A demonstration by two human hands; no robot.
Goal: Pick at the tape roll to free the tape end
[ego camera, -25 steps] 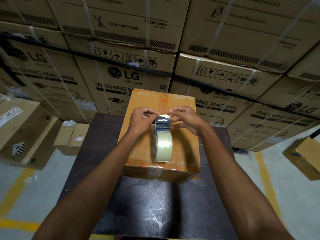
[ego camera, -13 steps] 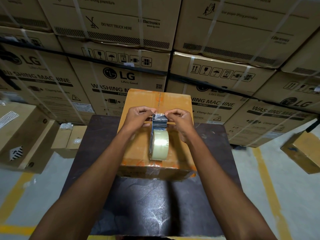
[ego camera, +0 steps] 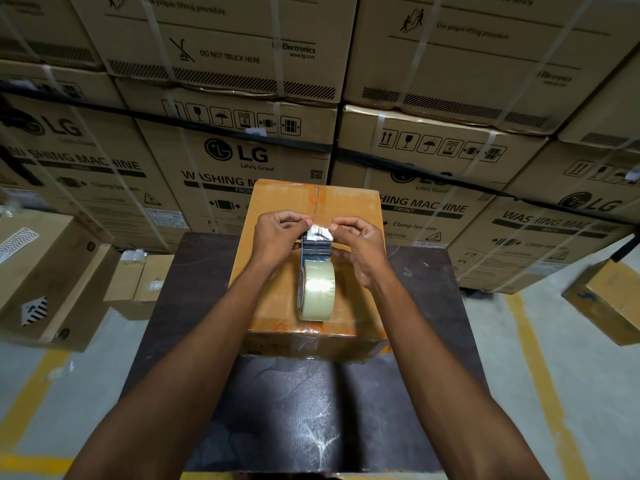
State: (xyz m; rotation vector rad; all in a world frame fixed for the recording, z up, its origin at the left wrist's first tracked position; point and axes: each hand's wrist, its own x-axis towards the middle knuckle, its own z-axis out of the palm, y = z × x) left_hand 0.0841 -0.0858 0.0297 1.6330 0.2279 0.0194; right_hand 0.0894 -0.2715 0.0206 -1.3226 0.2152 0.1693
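Counter (ego camera: 304, 410): dark, scuffed top nearest the camera; carries the orange carton (ego camera: 277, 299) at its far half.
Tape roll (ego camera: 317, 289): clear, stands on edge on the carton lid, over the centre seam, in a dispenser.
Left hand (ego camera: 277, 237): fingers curled, pinching the loose tape end (ego camera: 320, 233) from the left.
Right hand (ego camera: 360, 247): fingers curled, pinching the same tape end from the right.
Step in hand: likely freeing and squaring the tape end above the seam.
Next move: probably calls for pressing the end flat onto the lid, keeping it straight and unwrinkled.
Beyond: stacked washing-machine cartons (ego camera: 242, 161); smaller boxes on the floor (ego camera: 554, 375).
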